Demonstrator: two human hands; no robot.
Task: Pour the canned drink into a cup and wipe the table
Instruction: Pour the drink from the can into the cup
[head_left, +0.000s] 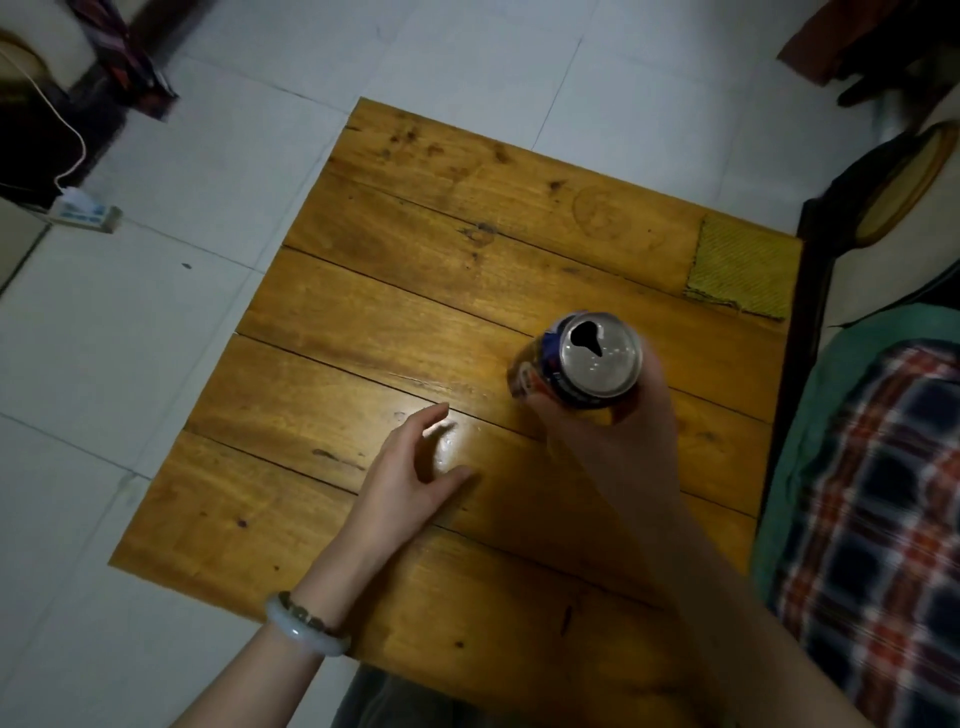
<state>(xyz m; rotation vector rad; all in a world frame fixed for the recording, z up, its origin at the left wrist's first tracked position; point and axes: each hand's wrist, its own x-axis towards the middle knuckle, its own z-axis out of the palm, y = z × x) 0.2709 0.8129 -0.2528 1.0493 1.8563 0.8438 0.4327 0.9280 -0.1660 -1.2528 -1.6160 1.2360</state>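
Above table (363, 322), R hand (618, 441) grips can (582, 364).

Can (597, 358) in R hand (613, 441), over right half of table (363, 291). L hand (410, 478) left of can, nearer front edge, apart from it. Cloth (743, 270) on far-right corner, behind can. Power strip (83, 213) on floor (156, 338), well left of table. Fabric (883, 519) just right of table.

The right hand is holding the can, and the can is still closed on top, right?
Not quite. The right hand does hold the can, but the can is not closed. The head view shows a dark drinking hole already open in its silver top.
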